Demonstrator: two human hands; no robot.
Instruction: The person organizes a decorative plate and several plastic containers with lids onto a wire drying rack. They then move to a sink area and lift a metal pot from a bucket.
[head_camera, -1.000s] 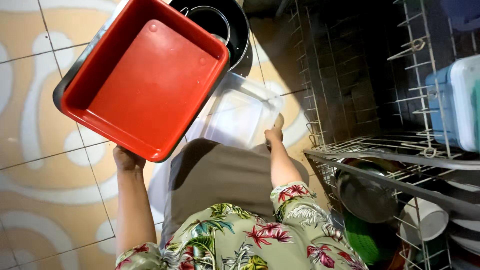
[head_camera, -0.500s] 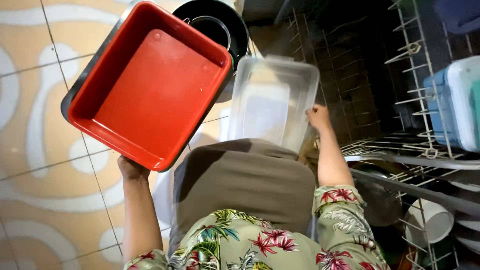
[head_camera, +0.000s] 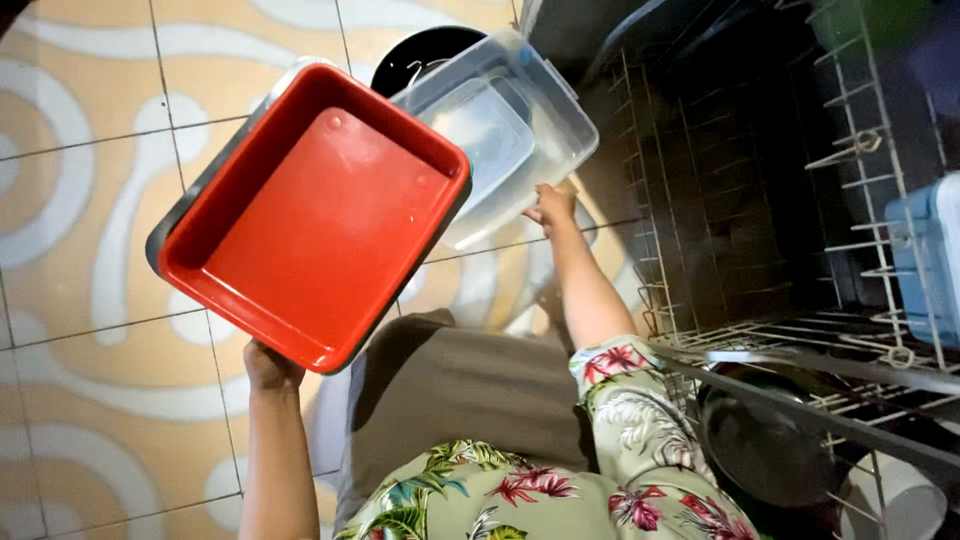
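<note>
Holding high: red tray (head_camera: 315, 215), a shallow rectangular plastic pan, tilted with its open side to the camera, nested on a grey tray (head_camera: 190, 205) showing along the upper left edge.
Left hand (head_camera: 268, 368): under the lower corner of the red tray, grip clamped on the rim, fingers hidden behind it.
Right hand (head_camera: 552, 205): pinching the lower edge of a clear plastic tub (head_camera: 510, 130), grip narrow, thumb side visible, tub tipped up and overlapping the red tray's right corner.
Behind both: black round pan (head_camera: 420, 58) peeking out at the top, over the patterned floor tiles (head_camera: 70, 200).
Off to the right: wire dish rack (head_camera: 760, 250), a blue container (head_camera: 925, 255) in its far side, a dark bowl (head_camera: 765, 445) and a white cup (head_camera: 895, 495) on the lower shelf.
Handling, red tray: looks light and stiff, glossy so likely slippery if wet; a one-corner hold looks wobbly, better gripped mid-rim on a long side.
Handling, clear tub: thin-walled, light, probably flexes a little; rim is the sensible place to hold, as now.
Below: floral shirt (head_camera: 520, 490) and grey-brown garment (head_camera: 470, 390).
</note>
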